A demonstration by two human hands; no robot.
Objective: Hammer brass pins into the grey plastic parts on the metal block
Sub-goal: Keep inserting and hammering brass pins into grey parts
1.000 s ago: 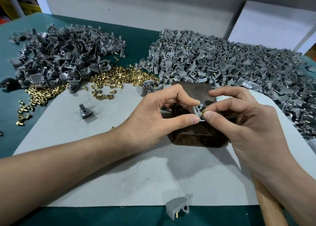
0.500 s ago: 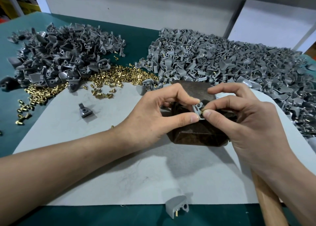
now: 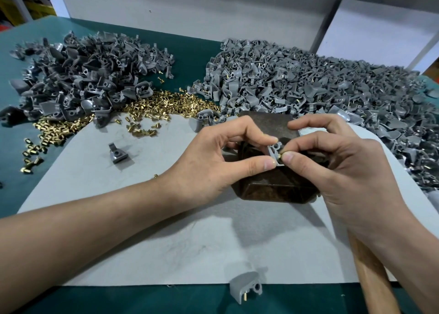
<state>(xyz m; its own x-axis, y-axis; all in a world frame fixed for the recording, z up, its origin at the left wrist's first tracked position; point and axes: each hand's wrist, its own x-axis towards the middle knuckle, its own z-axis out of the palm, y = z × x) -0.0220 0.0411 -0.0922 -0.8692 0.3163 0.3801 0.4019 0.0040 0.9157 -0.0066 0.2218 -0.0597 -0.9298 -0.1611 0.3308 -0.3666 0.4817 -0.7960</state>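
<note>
brass pin [image 3: 280, 156] sits pinched between thumb and forefinger of the right hand [image 3: 337, 161], its end against the grey plastic part [image 3: 273, 149], which the left hand [image 3: 213, 156] pinches from the other side. the two hands meet fingertip to fingertip just above the metal block [image 3: 268, 185]. loose pins [image 3: 166, 102] lie beyond the left hand, and a wooden handle [image 3: 370, 273] runs under the right wrist.

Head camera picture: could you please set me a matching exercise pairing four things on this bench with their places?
1 metal block; 2 wooden handle; 3 loose brass pins; 4 lone pinned part.
A between the darker heap and the lighter heap; B under the right forearm; C at the mat's near edge; D beneath the left hand and right hand.
Pairs: 1-D, 2-B, 3-A, 4-C.
</note>
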